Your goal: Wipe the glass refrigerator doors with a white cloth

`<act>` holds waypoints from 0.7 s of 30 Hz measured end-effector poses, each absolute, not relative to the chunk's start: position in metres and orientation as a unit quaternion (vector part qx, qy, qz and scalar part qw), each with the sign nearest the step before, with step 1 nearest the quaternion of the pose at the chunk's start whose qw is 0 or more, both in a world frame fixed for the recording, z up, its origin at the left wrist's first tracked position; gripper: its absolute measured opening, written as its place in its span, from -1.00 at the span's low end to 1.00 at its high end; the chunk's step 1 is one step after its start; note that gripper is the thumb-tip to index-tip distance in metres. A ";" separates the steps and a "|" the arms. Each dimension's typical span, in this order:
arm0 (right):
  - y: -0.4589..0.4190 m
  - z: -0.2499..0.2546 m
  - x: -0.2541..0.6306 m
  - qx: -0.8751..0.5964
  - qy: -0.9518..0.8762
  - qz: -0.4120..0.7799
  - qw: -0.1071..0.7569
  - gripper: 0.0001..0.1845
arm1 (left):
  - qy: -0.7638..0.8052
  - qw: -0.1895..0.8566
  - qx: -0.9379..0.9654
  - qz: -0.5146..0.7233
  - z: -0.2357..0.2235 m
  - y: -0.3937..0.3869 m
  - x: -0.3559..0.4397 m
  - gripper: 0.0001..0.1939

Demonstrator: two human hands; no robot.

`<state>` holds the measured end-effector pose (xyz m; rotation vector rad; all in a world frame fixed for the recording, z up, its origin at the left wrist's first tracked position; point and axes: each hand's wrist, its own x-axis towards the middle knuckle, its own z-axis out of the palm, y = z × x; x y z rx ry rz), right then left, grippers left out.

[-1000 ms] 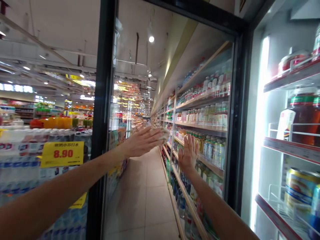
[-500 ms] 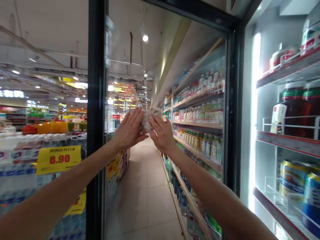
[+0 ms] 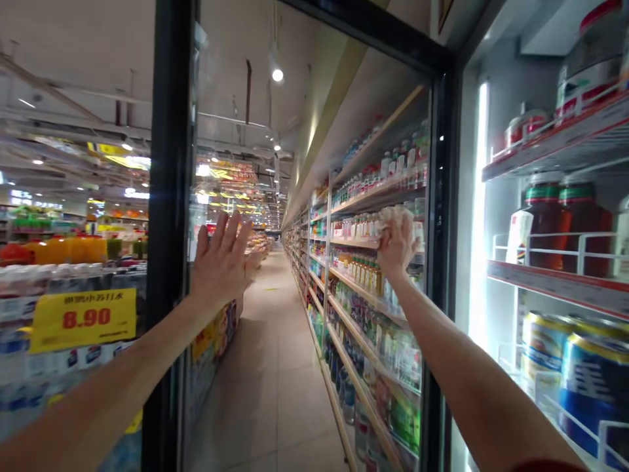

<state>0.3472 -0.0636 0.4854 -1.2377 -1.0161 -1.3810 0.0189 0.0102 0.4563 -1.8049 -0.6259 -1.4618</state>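
A glass door [image 3: 275, 406] in a black frame stands open in front of me. My left hand [image 3: 220, 262] lies with fingers spread against the left part of the pane, holding nothing. Over on the right part of the glass, my right hand [image 3: 397, 249] presses a crumpled whitish cloth [image 3: 390, 216]. Its fingers are slightly smeared by motion and partly cover the cloth. Shelves of bottles [image 3: 361, 226] and an aisle show through the pane.
To the right is a lit cooler with wire-fronted shelves [image 3: 555, 278], dark bottles [image 3: 587, 223] and cans [image 3: 597, 387]. Stacked bottled drinks [image 3: 29, 314] with a yellow price sign [image 3: 83, 319] stand on the left. The door's black edge [image 3: 170, 196] runs between.
The cloth has passed from my left hand to my right, with both hands meeting mid-pane in between. My right hand has carried it rightward, and my left has moved left.
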 end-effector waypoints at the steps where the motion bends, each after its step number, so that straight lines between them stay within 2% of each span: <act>1: -0.066 0.486 0.354 -0.515 -0.397 -0.563 0.509 -0.46 | -0.244 0.352 -0.697 -0.575 0.456 0.010 0.024 -0.36; 4: -0.056 0.477 0.325 -0.518 -0.378 -0.554 0.531 -0.41 | -0.237 0.336 -0.677 -0.611 0.456 0.008 0.037 -0.32; 7: -0.040 0.458 0.275 -0.472 -0.513 -0.569 0.437 -0.45 | -0.223 0.337 -0.672 -0.620 0.457 0.006 0.043 -0.30; 10: -0.043 0.445 0.282 -0.474 -0.558 -0.563 0.383 -0.50 | -0.230 0.336 -0.681 -0.609 0.455 0.006 0.042 -0.31; 12: -0.055 0.441 0.319 -0.523 -0.511 -0.538 0.420 -0.49 | -0.247 0.330 -0.688 -0.598 0.452 0.005 0.042 -0.33; 14: -0.066 0.438 0.357 -0.583 -0.385 -0.483 0.528 -0.48 | -0.269 0.327 -0.695 -0.581 0.450 0.002 0.043 -0.35; 16: -0.069 0.432 0.370 -0.600 -0.315 -0.443 0.587 -0.46 | -0.285 0.329 -0.702 -0.564 0.449 -0.001 0.045 -0.36; 18: -0.064 0.417 0.354 -0.575 -0.348 -0.455 0.583 -0.47 | -0.292 0.334 -0.704 -0.556 0.450 -0.003 0.046 -0.35; 21: -0.053 0.382 0.307 -0.506 -0.489 -0.508 0.498 -0.53 | -0.284 0.338 -0.701 -0.560 0.450 -0.003 0.046 -0.36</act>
